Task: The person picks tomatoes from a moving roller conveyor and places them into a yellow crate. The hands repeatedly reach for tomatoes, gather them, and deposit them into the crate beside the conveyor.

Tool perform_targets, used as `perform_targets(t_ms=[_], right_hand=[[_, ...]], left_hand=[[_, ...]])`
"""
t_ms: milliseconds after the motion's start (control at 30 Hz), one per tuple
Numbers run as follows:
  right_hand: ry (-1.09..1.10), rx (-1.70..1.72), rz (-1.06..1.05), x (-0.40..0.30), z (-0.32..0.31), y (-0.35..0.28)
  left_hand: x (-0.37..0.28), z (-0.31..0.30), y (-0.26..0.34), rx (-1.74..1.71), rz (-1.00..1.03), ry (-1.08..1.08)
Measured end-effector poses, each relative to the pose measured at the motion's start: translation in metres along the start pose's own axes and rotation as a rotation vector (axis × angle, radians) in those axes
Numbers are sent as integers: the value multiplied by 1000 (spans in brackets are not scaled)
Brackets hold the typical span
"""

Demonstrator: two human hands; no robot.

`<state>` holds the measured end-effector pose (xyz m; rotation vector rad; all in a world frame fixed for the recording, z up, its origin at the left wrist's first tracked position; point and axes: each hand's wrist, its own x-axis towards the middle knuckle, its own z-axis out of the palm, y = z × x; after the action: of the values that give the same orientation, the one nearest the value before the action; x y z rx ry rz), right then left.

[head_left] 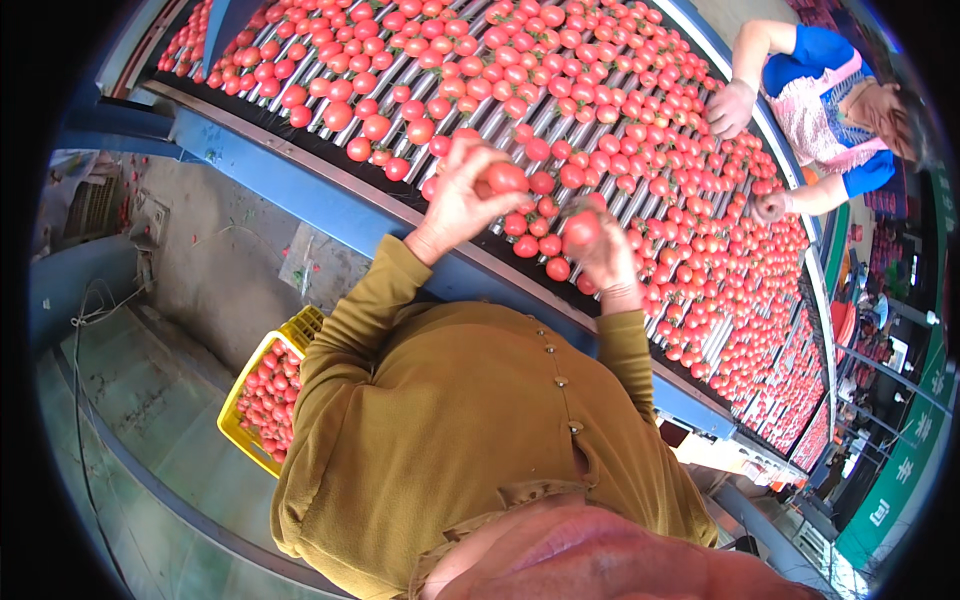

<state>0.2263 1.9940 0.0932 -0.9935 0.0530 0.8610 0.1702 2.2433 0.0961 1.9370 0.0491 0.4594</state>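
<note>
Many red tomatoes, some with green stems, lie on a metal roller conveyor [480, 131]. Over its near edge, my left hand [469, 191] grips a red tomato [507, 178] between thumb and fingers. To its right, my right hand [606, 251] has a second tomato [582, 228] at its fingers; that hand is slightly blurred. Between and below the two hands, more tomatoes [527, 246] rest near the conveyor's dark border.
A blue metal frame [277, 202] borders the conveyor. A yellow plastic crate [238, 405] of tomatoes stands at lower left. Across the conveyor, a co-worker in a pink apron [802, 120] reaches over the tomatoes with both hands. A thin cord [77, 390] hangs at far left.
</note>
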Motion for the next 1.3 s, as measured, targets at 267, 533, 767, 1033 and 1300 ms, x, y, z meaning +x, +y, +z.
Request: perform_targets(t_ms=[267,533,767,1033,1300], right_hand=[[-66,489,82,36,61,70],[-55,484,96,46,74,85],[-15,540,209,47,84,86],[-168,390,92,45,85,81],[-76,11,125,26,119,51]], left_hand=[[-10,2,34,166,437,-342],[-9,-9,16,-57,224,-168],[15,-24,1,-22,198,-213],[132,-123,-65,377,-82,-400],[264,-189,-223,658,-258,-66]])
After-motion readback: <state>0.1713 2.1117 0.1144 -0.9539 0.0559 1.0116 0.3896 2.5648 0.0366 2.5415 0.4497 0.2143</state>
